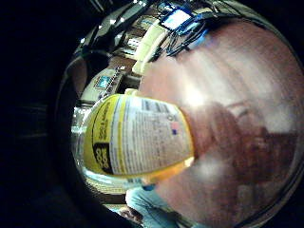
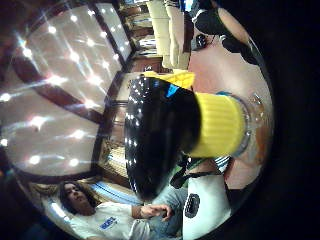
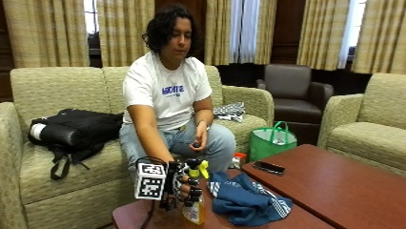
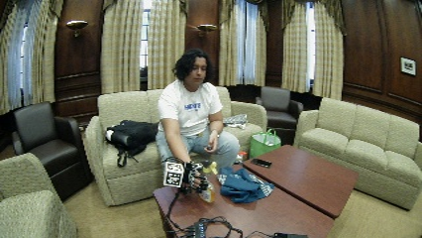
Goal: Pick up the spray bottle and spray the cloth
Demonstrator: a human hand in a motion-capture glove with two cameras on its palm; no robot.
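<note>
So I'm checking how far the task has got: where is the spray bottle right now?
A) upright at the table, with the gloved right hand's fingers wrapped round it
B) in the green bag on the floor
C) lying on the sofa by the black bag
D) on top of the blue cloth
A: the outside view shows the spray bottle upright at the table with the gloved right hand gripping it, beside the blue cloth.

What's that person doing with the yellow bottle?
A person sitting on a couch holds a spray bottle in their gloved right hand, fingers wrapped round it. The bottle stands upright on the wooden table, right beside a crumpled blue cloth. No spray shows.
</note>
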